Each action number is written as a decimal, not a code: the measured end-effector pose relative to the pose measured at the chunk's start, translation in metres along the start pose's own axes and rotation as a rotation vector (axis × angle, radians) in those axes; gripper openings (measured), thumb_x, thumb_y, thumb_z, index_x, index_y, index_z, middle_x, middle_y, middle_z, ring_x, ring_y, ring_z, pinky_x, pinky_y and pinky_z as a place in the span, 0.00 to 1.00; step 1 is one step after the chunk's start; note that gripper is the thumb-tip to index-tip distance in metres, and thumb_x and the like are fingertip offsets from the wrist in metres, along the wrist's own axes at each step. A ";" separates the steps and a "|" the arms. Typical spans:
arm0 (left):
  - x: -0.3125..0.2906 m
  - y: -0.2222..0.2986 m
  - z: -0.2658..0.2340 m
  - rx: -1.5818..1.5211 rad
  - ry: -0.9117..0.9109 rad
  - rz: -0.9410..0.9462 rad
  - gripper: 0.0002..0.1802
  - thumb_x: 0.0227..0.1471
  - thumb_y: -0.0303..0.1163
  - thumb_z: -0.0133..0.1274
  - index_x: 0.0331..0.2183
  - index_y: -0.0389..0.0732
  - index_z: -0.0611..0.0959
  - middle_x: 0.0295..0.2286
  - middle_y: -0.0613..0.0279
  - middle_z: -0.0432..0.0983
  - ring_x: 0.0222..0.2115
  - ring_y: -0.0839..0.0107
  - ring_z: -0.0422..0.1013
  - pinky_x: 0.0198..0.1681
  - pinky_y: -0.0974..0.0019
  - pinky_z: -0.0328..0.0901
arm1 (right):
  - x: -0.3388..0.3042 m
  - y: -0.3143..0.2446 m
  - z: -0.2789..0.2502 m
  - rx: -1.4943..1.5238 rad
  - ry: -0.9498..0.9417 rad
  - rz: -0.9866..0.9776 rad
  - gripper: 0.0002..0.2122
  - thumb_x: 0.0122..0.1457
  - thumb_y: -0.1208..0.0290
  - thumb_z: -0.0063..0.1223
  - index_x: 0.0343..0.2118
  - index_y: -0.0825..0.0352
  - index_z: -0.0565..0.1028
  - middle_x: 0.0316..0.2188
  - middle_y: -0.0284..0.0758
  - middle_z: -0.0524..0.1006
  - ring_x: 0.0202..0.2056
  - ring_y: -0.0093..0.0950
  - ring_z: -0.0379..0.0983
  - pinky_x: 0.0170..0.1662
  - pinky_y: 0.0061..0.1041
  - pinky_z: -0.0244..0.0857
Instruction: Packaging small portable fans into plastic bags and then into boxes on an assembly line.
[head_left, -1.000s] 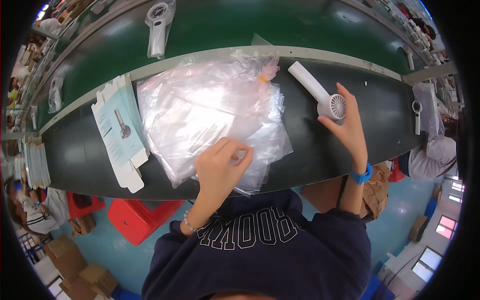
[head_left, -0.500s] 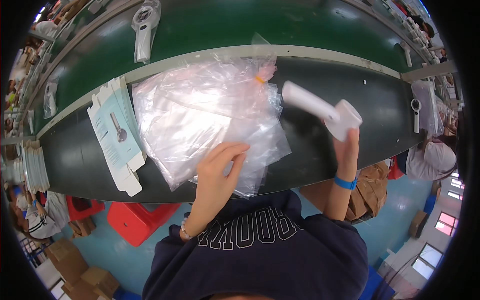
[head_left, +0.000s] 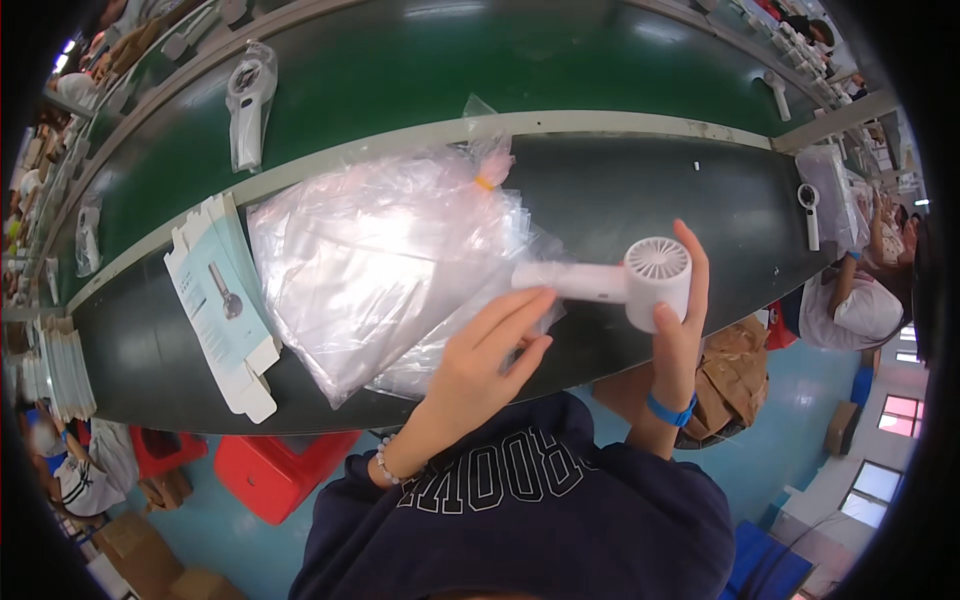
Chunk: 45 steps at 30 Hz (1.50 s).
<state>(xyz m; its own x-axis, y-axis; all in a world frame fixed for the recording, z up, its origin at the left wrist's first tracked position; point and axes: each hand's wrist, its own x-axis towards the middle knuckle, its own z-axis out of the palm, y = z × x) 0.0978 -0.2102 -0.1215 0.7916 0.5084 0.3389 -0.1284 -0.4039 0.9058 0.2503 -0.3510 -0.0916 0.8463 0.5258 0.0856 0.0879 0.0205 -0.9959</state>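
A white handheld fan (head_left: 658, 275) with a round slotted head lies sideways in my right hand (head_left: 683, 310), whose fingers and thumb are wrapped round the head. Its handle points left, the end overlapping a clear plastic bag (head_left: 545, 255); glare hides how far inside the film it is. My left hand (head_left: 490, 345) pinches this bag's edge just below the handle. More clear bags lie in a broad, shiny pile (head_left: 345, 250) left of the fan, with a yellow tie (head_left: 485, 183) at the gathered top corner.
Flattened light-blue printed boxes (head_left: 225, 300) lie left of the bag pile. Beyond a pale rail, the green conveyor (head_left: 400, 85) carries a bagged fan (head_left: 250, 105). Another fan (head_left: 808, 215) is at the far right, near a co-worker (head_left: 845, 310). A red stool (head_left: 285, 475) stands below the table.
My right hand has brought the fan down and left, turning its slotted face up and its handle toward the bags. My left hand has moved right, with the bag edge now by the handle.
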 end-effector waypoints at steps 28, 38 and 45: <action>0.016 -0.008 -0.014 -0.391 -0.053 0.138 0.38 0.36 0.09 0.58 0.53 0.28 0.68 0.51 0.45 0.62 0.32 0.69 0.76 0.40 0.70 0.73 | -0.006 -0.025 0.036 -0.490 -0.374 -0.400 0.28 0.45 0.79 0.59 0.52 0.68 0.67 0.50 0.39 0.67 0.55 0.37 0.59 0.58 0.33 0.51; 0.022 -0.006 -0.016 -0.398 -0.086 0.123 0.35 0.37 0.11 0.59 0.51 0.28 0.71 0.50 0.48 0.63 0.33 0.73 0.76 0.40 0.70 0.71 | -0.015 -0.012 0.051 -0.349 -0.244 -0.307 0.25 0.46 0.75 0.60 0.51 0.64 0.72 0.51 0.41 0.67 0.51 0.36 0.62 0.53 0.34 0.57; 0.016 -0.002 -0.017 -0.404 -0.087 0.058 0.33 0.37 0.12 0.59 0.50 0.29 0.73 0.49 0.48 0.66 0.35 0.73 0.75 0.42 0.71 0.69 | -0.010 0.005 0.045 -0.166 -0.321 -0.262 0.29 0.47 0.78 0.57 0.56 0.68 0.64 0.55 0.40 0.62 0.57 0.32 0.59 0.57 0.31 0.53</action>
<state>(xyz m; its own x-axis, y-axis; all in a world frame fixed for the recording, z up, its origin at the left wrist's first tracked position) 0.1007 -0.1879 -0.1137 0.8215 0.4208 0.3849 -0.3844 -0.0899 0.9188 0.2182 -0.3180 -0.0987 0.5801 0.7592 0.2951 0.3828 0.0657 -0.9215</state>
